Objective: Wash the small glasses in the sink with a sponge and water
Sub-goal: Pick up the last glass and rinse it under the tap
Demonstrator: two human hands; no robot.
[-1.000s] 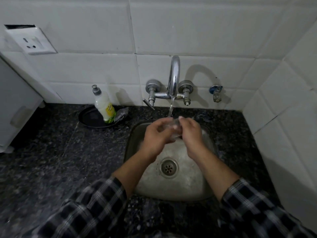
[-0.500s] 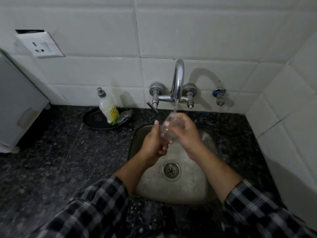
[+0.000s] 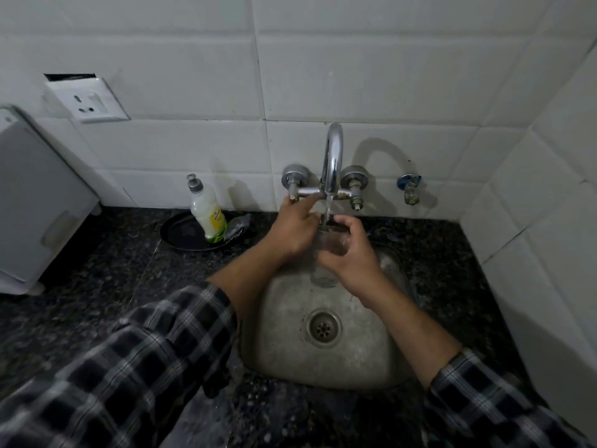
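Note:
My right hand (image 3: 350,257) grips a small clear glass (image 3: 332,244) upright under the chrome tap (image 3: 332,160), and a thin stream of water runs into it. Over the back of the steel sink (image 3: 281,350), my left hand (image 3: 295,226) reaches up to the tap's left valve handle (image 3: 292,192); its fingertips touch the handle. A second clear glass (image 3: 323,278) appears to stand in the sink just below my right hand. I see no sponge in either hand.
A dish-soap bottle (image 3: 206,211) and a crumpled scrubber (image 3: 237,226) sit on a black plate (image 3: 181,234) left of the sink. A white appliance (image 3: 35,205) stands at far left. Dark granite counter (image 3: 97,286) surrounds the sink; tiled walls close the back and right.
My left hand let go of the glass and rose to the left valve handle. My right hand now holds the glass alone, upright under the stream.

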